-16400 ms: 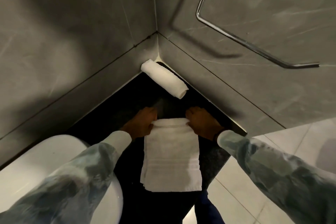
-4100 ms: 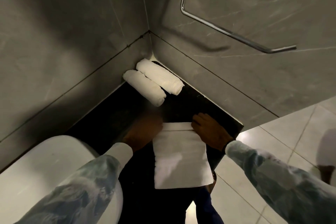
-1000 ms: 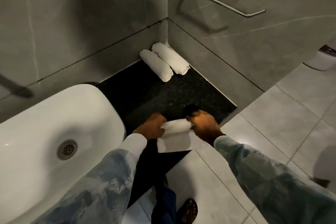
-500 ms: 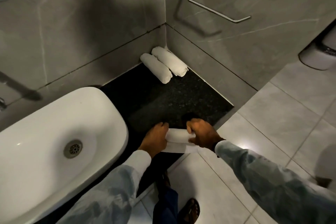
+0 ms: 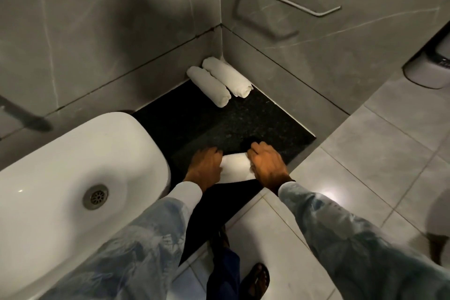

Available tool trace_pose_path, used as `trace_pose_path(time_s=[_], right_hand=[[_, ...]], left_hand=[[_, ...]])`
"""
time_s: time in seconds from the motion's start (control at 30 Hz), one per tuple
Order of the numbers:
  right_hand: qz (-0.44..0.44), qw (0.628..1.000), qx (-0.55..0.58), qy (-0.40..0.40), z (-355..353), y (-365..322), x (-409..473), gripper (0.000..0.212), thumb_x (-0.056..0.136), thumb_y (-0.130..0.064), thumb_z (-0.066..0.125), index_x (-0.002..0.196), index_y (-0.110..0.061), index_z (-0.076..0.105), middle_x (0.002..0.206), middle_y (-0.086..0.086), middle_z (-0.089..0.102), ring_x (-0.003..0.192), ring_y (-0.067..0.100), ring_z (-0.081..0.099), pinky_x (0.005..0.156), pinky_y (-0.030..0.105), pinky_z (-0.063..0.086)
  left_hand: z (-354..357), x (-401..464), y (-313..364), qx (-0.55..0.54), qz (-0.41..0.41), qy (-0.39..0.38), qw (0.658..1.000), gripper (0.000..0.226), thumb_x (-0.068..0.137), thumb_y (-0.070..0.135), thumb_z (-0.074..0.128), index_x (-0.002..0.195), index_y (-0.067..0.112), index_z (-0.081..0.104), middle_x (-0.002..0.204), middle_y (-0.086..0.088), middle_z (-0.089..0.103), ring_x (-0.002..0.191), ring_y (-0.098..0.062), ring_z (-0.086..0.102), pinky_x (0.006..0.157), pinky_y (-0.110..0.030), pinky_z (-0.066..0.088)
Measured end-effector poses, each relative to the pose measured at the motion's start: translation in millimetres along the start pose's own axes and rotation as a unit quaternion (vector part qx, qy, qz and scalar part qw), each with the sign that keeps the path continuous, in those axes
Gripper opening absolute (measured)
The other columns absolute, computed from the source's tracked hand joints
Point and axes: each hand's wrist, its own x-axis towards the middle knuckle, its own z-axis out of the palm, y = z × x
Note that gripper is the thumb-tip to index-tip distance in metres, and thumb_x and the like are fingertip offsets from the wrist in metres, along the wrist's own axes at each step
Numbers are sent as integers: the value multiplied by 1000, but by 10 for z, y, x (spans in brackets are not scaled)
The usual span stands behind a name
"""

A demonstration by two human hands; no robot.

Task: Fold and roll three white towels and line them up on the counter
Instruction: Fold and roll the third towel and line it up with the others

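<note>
Two rolled white towels lie side by side in the far corner of the black counter (image 5: 243, 124): one rolled towel (image 5: 227, 77) against the right wall, the other rolled towel (image 5: 209, 89) touching it on the left. At the counter's near edge a third white towel (image 5: 235, 167) is almost wholly rolled, with a short flat tail toward me. My left hand (image 5: 205, 165) presses on its left end and my right hand (image 5: 266, 165) on its right end, fingers curled over the roll.
A white basin (image 5: 60, 178) with a metal drain fills the left of the counter. Grey tiled walls meet behind the towels, with a chrome rail (image 5: 292, 5) on the right wall. To the right lies tiled floor, and my sandalled foot (image 5: 255, 280) shows below.
The third towel went from a flat folded strip to a nearly full roll, worked toward the near edge under both hands. The view pulled back and shows more basin and floor.
</note>
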Motion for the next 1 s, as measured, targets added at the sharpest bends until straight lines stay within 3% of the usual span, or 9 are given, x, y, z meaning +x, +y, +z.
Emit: trace_pose_path(time_s=[0.07,0.13,0.23,0.3,0.37,0.53,0.77,0.9,1.0], right_hand=[[-17,999,5,46,108,13,-163,29,73,-16,71,100,-11,60,103,11,57,86,29,52,70,40,48],[-50,995,29,79,227,20,-343,27,78,-18,67,102,-8,60,104,13,58,87,30,53,71,43,49],[-72,994,69,45,240,23,-484,38,78,-35,65,105,-9,62,109,11,59,96,30,55,83,42,51],[-64,994,84,18,129,45,-471,32,79,-35,64,99,-10,63,109,10,57,98,29,55,83,44,52],[-39,996,81,15,14,106,-383,31,78,-33,65,100,-11,62,110,8,55,97,28,54,82,45,51],[34,991,107,-69,-169,130,-149,56,74,-36,74,125,-22,55,124,4,58,114,27,54,98,43,46],[25,989,41,-136,-204,92,15,51,71,-38,75,118,-25,61,119,6,66,108,29,62,94,40,50],[15,988,20,-153,-262,69,26,44,68,-41,75,108,-24,66,110,6,69,101,29,65,89,40,50],[5,986,8,-165,-256,24,32,46,67,-42,74,108,-24,64,111,6,69,104,28,64,96,41,45]], left_hand=[[98,-166,68,-10,2,38,999,39,82,19,63,119,12,56,123,-11,57,112,-30,55,97,-40,45],[232,-365,125,-9,13,62,998,37,75,12,68,111,10,60,110,-12,64,99,-31,63,84,-41,53],[415,-579,179,9,27,80,996,35,65,7,76,97,10,65,91,-11,70,81,-28,70,65,-37,58],[445,-624,197,2,17,89,996,34,65,7,78,95,10,64,89,-10,70,78,-27,70,62,-35,59],[401,-607,206,-19,-1,81,997,29,74,9,72,101,11,62,98,-10,69,87,-27,69,69,-37,59],[184,-525,211,-51,4,37,998,19,88,22,52,102,11,60,108,-10,66,96,-29,65,80,-40,56],[36,-269,80,-85,11,-18,996,28,72,24,75,90,14,55,116,-10,51,106,-29,52,91,-40,48],[78,-270,149,-103,-8,-35,994,50,70,20,76,109,17,45,116,-12,57,107,-32,58,90,-43,52],[92,-248,201,-29,-11,-97,995,72,70,24,76,131,20,38,138,-12,40,125,-35,44,106,-48,39]])
